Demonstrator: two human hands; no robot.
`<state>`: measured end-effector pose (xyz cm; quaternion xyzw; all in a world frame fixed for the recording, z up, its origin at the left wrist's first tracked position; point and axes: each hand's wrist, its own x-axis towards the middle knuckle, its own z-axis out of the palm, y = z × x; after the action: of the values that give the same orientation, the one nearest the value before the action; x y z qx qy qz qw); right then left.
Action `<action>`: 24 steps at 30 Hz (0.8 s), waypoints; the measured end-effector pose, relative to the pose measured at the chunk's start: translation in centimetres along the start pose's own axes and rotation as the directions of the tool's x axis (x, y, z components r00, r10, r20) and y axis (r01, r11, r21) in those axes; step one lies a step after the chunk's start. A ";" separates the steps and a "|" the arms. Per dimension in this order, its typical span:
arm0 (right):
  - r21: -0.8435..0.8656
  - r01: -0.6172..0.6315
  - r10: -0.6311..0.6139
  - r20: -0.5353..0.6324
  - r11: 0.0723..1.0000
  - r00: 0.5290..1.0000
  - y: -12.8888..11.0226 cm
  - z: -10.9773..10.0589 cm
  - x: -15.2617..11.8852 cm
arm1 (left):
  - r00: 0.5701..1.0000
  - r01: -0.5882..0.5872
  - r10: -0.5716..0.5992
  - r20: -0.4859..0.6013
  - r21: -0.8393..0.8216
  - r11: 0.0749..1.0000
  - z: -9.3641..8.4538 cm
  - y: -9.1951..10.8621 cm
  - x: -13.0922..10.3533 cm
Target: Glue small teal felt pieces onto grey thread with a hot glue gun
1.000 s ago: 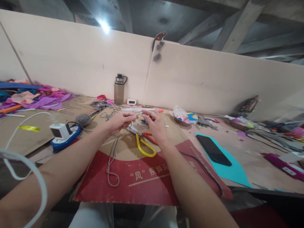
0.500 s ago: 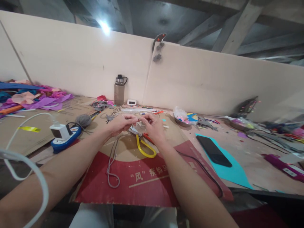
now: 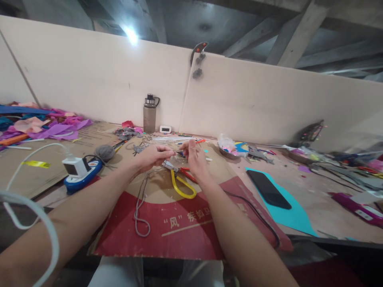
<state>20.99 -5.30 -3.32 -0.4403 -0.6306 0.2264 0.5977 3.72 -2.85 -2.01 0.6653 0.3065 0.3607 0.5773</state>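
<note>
My left hand [image 3: 154, 156] is closed in a pinch over the cardboard sheet [image 3: 179, 239], at the middle of the view. Grey yarn [image 3: 138, 217] trails below it and ends in a loop on the red part of the sheet. Close beside it, my right hand [image 3: 194, 155] has its fingers bent together; a small dark thing shows between the two hands, too small to make out. Under my hands lie scissors with a yellow handle [image 3: 183, 191] and a tool with red handles [image 3: 188, 174].
At the left are a blue power strip [image 3: 82, 179], a grey yarn ball [image 3: 104, 152] and coloured scraps [image 3: 44, 123]. A bottle [image 3: 149, 115] stands by the partition. To the right, a phone [image 3: 268, 189] lies on turquoise sheet, near a bowl [image 3: 229, 152].
My right hand has turned, its fingers raised slightly and moved a little right, leaving a wider gap to my left hand. My left hand has hardly moved.
</note>
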 end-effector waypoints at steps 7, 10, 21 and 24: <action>0.568 -0.241 0.294 -0.002 0.787 0.956 0.2 1.0 0.0 | 0.997 -0.038 0.020 -0.078 -0.235 0.971 -0.4 0.3 0.1; 0.547 -0.311 0.314 0.092 0.777 0.945 0.0 1.8 -0.4 | 0.997 -0.061 0.043 -0.069 -0.285 0.956 -0.5 0.5 0.0; 0.562 -0.263 0.244 0.111 0.784 0.963 -0.5 2.6 -0.6 | 0.999 0.009 0.002 0.037 -0.286 0.958 0.3 -0.4 0.3; 0.650 -0.220 0.257 0.040 0.727 0.966 -0.6 1.9 -0.4 | 0.998 0.001 -0.027 -0.052 -0.439 0.899 0.2 0.4 0.2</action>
<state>18.99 -5.50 -3.39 -0.2890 -0.4350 0.4937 0.6954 4.02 -2.83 -1.56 0.5056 0.2385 0.4352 0.7058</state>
